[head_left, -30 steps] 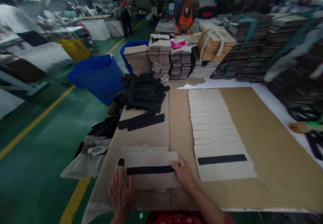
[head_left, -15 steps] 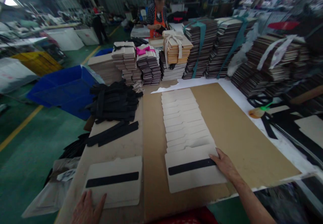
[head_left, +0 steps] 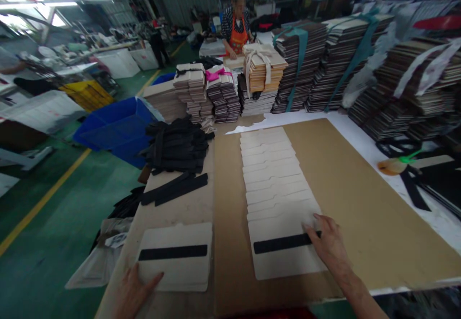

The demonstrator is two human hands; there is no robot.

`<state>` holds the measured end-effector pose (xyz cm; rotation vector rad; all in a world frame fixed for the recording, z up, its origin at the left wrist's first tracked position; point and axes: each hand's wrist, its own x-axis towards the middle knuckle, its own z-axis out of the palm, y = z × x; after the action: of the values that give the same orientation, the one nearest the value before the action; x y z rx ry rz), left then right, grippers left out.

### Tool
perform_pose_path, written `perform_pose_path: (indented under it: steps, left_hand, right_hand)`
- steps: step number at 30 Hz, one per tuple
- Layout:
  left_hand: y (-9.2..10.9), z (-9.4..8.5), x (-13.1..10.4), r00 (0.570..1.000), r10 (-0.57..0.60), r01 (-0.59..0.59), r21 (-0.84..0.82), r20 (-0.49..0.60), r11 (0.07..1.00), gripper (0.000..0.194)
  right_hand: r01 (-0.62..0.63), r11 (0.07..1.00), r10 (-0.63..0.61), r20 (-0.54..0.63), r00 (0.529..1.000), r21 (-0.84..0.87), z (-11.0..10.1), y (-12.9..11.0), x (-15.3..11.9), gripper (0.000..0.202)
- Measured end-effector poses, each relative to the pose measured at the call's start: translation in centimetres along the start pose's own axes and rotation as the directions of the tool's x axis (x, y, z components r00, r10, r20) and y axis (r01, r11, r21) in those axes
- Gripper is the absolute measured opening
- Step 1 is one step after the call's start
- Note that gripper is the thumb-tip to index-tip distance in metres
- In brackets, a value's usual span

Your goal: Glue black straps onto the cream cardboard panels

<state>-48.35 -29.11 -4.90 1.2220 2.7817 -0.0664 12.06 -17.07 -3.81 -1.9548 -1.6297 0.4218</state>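
Note:
My left hand (head_left: 139,288) rests at the lower left edge of a beige panel (head_left: 180,272), thumb and fingers spread. A black strip (head_left: 173,252) lies across this panel. On my other side, my right hand (head_left: 331,244) is at the right end of a second black strip (head_left: 279,243), fingers apart and bent, the tips touching or just above it. That strip lies across the nearest panel (head_left: 284,265) of an overlapping row. Behind it, several bare beige panels (head_left: 273,168) run away from me like shingles. The hand covers the strip's right end.
A pile of black strips (head_left: 176,146) lies at the table's left, with loose strips (head_left: 180,188) before it. Tied stacks (head_left: 300,69) line the back. A blue bin (head_left: 111,122) stands left. An orange-and-green object (head_left: 394,165) lies right. A person in an orange apron (head_left: 237,36) works beyond.
The view has swung left, so everything sits further right in the picture. My right hand's fingers have bent more over the strip's end. My left hand stays at its panel's edge.

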Motion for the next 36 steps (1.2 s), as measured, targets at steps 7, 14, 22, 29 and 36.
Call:
perform_pose_path:
  steps: [7, 14, 22, 29, 36]
  left_hand:
    - [0.1, -1.2, -1.1, 0.989, 0.082, -0.068, -0.11, 0.125, 0.992, 0.091]
    - [-0.4, 0.9, -3.2, 0.992, 0.083, -0.069, -0.139, 0.094, 0.988, 0.085]
    - [-0.4, 2.4, -4.7, 0.988, 0.152, -0.15, -0.11, 0.012, 0.983, 0.079]
    - [0.0, 2.0, -4.6, 0.99, 0.136, -0.134, -0.086, 0.025, 0.987, 0.082]
    - [-0.8, 2.1, -4.1, 0.99, 0.138, -0.135, -0.228, -0.002, 0.964, 0.079]
  right_hand:
    - [0.126, 0.925, -0.31, 0.52, 0.796, 0.359, 8.8, -16.3, -6.9, 0.046]
    - [0.351, 0.925, -0.373, 0.526, 0.764, 0.146, 16.1, -24.2, -10.3, 0.056]
    - [0.084, 0.938, -0.239, 0.453, 0.859, 0.336, 17.3, -25.6, -9.8, 0.054]
    - [-0.194, 0.867, -0.1, 0.541, 0.835, 0.46, 17.1, -26.4, -9.4, 0.053]
    - [-0.4, 0.74, -0.06, 0.645, 0.761, 0.541, 15.8, -26.3, -11.1, 0.035]
